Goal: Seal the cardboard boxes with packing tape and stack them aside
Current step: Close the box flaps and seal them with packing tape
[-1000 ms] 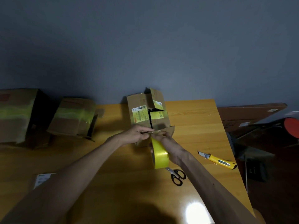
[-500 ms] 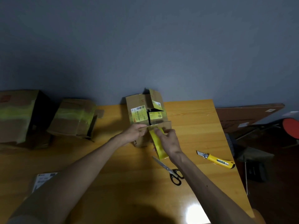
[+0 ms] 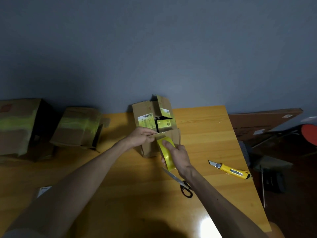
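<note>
Head camera: a person leans over a wooden bench [image 3: 120, 194] where an open cardboard box [image 3: 145, 115] stands near the far edge, against a grey wall. Its top flaps are up and carry yellow labels.

The left hand [image 3: 140, 139] pinches the edge of the box's near flap with curled fingers. Whether the tape's free end is caught in that pinch cannot be made out. The right hand [image 3: 179, 156] is wrapped round a tape roll [image 3: 169, 158] of glossy yellow packing tape, thumb laid across its outer face. The roll is held on edge just in front of the box's near wall, close under the flap. The two hands work close together, the left slightly beyond the right.

The box looks light and worn, its flaps soft and creased. It would probably slide or buckle if the tape is pulled hard, so the flap edge seems the place to steady it. The tape looks slick and apt to cling to itself.

A large taped box [image 3: 15, 124] and a smaller taped box [image 3: 77, 127] lie well to the left. Scissors [image 3: 181, 183] lie on the bench just under the right forearm, and a yellow utility knife [image 3: 229, 170] lies to their right, both untouched.
</note>
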